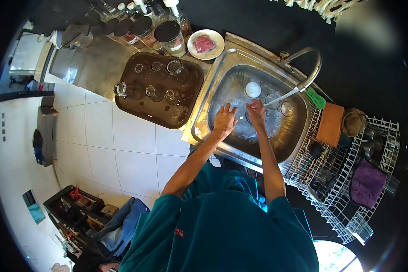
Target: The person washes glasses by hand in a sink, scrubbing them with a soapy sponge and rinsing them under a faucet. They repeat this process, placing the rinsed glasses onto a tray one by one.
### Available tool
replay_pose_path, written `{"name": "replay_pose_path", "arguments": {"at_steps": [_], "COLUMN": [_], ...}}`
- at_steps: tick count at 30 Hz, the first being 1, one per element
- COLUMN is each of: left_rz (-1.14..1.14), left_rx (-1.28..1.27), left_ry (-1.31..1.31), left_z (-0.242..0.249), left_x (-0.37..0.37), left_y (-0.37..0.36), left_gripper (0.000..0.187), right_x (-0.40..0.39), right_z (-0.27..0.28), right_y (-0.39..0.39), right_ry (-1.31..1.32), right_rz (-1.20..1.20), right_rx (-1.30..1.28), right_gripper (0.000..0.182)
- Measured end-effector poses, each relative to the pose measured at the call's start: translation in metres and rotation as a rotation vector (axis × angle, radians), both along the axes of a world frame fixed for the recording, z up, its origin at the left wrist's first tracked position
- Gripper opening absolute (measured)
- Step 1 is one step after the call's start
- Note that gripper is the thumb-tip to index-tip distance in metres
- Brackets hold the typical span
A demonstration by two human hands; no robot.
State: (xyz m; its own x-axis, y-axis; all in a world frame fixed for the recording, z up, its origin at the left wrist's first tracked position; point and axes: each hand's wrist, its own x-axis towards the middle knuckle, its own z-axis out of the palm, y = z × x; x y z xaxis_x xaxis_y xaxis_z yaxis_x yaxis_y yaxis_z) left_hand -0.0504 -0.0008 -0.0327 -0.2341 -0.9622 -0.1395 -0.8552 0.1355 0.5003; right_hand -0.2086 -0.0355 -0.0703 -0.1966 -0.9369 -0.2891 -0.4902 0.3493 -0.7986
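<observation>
My left hand (225, 120) is over the left side of the steel sink (222, 81), fingers spread and slightly bent, with nothing visible in it. Close to its right, my right hand (257, 114) has its fingers curled beside the running water (280, 97). A dark rounded edge shows at its left side, but I cannot make out what it grips. Beyond the hands lies a round white item (253, 89) with foam around it. Two clear glasses, one glass (272, 100) by the stream and another glass (287, 108) farther right, stand in the basin.
A brown tray (167, 119) with several clear glasses lies left of the sink. Behind it are a plate (218, 43) with a pink item and several dark-lidded jars (167, 34). The curved faucet (319, 63) arches over the right rim, near a green sponge (316, 98) and white dish rack (322, 204).
</observation>
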Motion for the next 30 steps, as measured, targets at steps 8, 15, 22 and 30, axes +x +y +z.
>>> {"name": "replay_pose_path", "arguments": {"at_steps": [8,15,22,30], "left_rz": [0.292,0.411,0.469,0.425], "left_rx": [-0.057,-0.2,-0.17,-0.08], "left_ry": [0.194,0.041,-0.067,0.07], "left_z": [0.047,0.058,0.035,0.042], "left_x": [0.076,0.196,0.219,0.22], "left_y": [0.023,0.042,0.051,0.05], "left_gripper": [0.05,0.051,0.058,0.05], "right_x": [0.039,0.043,0.031,0.007], "right_z": [-0.006,-0.003,-0.024,-0.024], "right_y": [-0.034,-0.07,-0.086,-0.088], "right_ry": [-0.045,0.479,0.712,0.844], "right_rz": [0.122,0.148,0.349,0.411], "right_rx": [-0.092,-0.277,0.01,0.049], "right_gripper": [0.043,0.083,0.086,0.081]}}
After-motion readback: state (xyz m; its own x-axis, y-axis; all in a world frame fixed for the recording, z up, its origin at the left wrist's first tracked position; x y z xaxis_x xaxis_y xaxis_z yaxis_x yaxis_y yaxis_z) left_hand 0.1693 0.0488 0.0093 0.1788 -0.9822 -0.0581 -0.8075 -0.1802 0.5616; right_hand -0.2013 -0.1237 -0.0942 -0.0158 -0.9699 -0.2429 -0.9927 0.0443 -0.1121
